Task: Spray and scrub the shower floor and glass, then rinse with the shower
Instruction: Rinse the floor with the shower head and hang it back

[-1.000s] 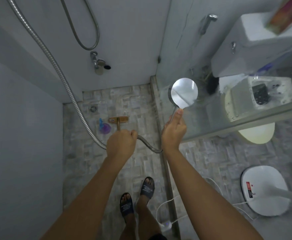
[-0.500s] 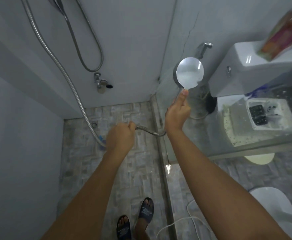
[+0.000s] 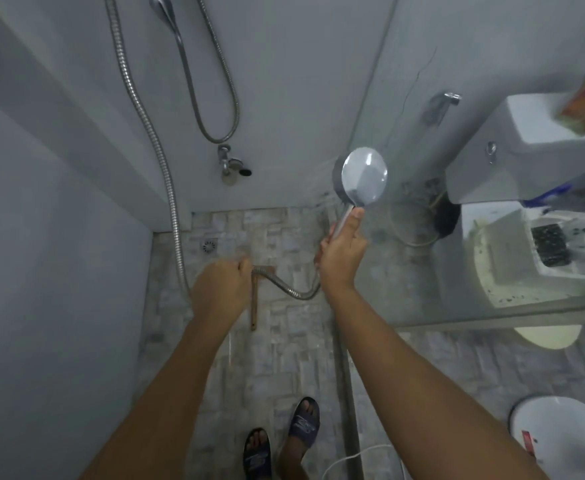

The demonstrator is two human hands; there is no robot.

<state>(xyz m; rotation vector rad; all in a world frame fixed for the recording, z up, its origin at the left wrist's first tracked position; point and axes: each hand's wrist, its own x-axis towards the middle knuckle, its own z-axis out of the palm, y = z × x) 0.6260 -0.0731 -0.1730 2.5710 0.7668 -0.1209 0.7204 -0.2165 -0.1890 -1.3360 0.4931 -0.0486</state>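
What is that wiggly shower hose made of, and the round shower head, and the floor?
The ribbed silver shower hose looks like coiled metal: shiny with fine ridges. The round grey shower head has a smooth chrome-like sheen, either metal or plated plastic. The pale patchwork shower floor looks like matt stone or ceramic tile, with visible joints between the blocks.

Home bathroom, small, with a walk-in shower stall. Under my sandals (image 3: 280, 441): mosaic stone-look floor tile (image 3: 277, 341) with a floor drain (image 3: 209, 244) in the far corner. Plain grey walls. A wall tap (image 3: 229, 164) with a looped metal hose (image 3: 215, 81) feeds a second handset hanging above. A glass partition (image 3: 422, 254) closes off the stall; beyond it stands a white toilet (image 3: 526, 258) with its cistern (image 3: 526, 143), and a bidet sprayer (image 3: 440, 105) on the wall.
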